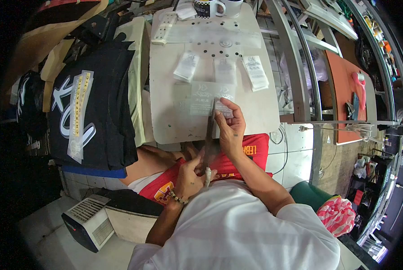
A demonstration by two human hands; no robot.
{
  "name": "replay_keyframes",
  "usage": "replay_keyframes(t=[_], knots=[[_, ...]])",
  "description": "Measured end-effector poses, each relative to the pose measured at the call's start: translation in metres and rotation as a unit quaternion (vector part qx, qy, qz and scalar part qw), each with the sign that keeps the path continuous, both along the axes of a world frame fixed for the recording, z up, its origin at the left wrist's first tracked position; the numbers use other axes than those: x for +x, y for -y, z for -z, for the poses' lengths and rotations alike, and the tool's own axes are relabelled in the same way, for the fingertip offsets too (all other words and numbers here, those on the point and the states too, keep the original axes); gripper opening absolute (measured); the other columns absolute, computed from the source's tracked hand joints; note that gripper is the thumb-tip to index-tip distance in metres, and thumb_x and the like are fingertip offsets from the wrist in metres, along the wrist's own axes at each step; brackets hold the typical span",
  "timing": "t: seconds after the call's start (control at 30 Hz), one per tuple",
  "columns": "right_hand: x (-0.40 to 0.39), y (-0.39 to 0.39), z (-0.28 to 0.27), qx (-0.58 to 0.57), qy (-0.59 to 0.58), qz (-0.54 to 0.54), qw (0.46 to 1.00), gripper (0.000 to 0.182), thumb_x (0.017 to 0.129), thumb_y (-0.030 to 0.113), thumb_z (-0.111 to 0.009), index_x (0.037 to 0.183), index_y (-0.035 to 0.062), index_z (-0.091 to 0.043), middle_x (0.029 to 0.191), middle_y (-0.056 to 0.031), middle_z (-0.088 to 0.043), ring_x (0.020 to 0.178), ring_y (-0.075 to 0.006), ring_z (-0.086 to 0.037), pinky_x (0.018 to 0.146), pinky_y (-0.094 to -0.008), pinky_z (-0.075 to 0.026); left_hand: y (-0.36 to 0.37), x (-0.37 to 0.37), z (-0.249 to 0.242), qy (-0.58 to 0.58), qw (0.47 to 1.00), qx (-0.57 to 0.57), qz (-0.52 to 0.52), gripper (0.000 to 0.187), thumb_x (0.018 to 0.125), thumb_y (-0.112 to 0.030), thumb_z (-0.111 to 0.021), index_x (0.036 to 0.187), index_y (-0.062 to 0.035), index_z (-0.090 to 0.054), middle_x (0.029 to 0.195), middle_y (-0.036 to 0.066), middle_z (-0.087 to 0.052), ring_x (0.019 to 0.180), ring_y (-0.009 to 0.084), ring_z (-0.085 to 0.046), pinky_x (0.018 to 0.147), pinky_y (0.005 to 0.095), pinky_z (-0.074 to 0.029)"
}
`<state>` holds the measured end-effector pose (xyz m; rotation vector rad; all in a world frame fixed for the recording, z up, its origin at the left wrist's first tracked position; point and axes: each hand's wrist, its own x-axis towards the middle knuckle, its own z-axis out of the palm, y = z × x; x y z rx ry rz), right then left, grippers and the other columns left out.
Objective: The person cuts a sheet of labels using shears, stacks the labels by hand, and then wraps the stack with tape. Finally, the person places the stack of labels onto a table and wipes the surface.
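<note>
My left hand (188, 176), wearing a bead bracelet, is closed around the handle of long dark scissors (209, 130) in front of my lap. A whitish wrapping shows on the handle. The scissors' tip points away from me, over the near part of the table, and reaches a clear film sheet (201, 96) with white printing. My right hand (231, 128) pinches the right edge of this sheet between thumb and fingers, close beside the blade. Beyond the sheet lie small stacks of printed film pieces, one at the left (186, 66) and one at the right (255, 73).
The pale table (165, 121) also bears a power strip (164, 28), a clear film strip and two mugs, one checkered (207, 8). Black printed fabric (107, 90) is piled at left. A metal frame (296, 58) stands at right, a heater-like box (88, 220) at lower left.
</note>
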<state>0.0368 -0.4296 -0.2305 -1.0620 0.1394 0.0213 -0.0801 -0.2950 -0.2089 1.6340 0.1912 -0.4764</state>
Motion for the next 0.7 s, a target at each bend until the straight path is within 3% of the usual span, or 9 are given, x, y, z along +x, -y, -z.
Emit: replay_keyframes(t=[0.2,0.53,0.7], knots=[[0.0007,-0.003,0.0033,0.001,-0.007,0.008,1.0,0.038,0.094,-0.002,-0.063,0.131,0.0029,-0.053,0.091,0.0014,-0.065,0.075,-0.0007,-0.057,0.066,-0.0143,-0.044,-0.0004,0.001,-0.0002,-0.02,0.999,-0.024,-0.017,0.053,0.08,-0.003,-0.077,0.129,0.0045,-0.057,0.113,0.014,-0.07,0.101,0.0153,-0.067,0.085,0.0304,-0.056],[-0.0014,-0.0039,0.0044,0.002,0.006,0.0,1.0,0.037,0.094,-0.002,-0.062,0.13,0.0029,-0.054,0.099,-0.0022,-0.066,0.081,-0.0039,-0.06,0.071,-0.017,-0.048,-0.0031,0.0019,-0.004,-0.005,1.0,0.005,0.004,0.05,0.081,-0.007,-0.078,0.126,0.0047,-0.058,0.109,0.015,-0.071,0.097,0.016,-0.068,0.084,0.0309,-0.056],[-0.0021,-0.0005,0.0077,-0.006,-0.004,-0.006,1.0,0.037,0.094,-0.002,-0.062,0.13,0.003,-0.054,0.1,-0.0033,-0.067,0.081,-0.0048,-0.061,0.071,-0.019,-0.05,-0.0005,-0.0029,0.0007,-0.003,0.999,-0.037,-0.029,0.049,0.082,-0.006,-0.077,0.125,0.0058,-0.057,0.11,0.016,-0.071,0.097,0.0171,-0.068,0.085,0.0316,-0.056]])
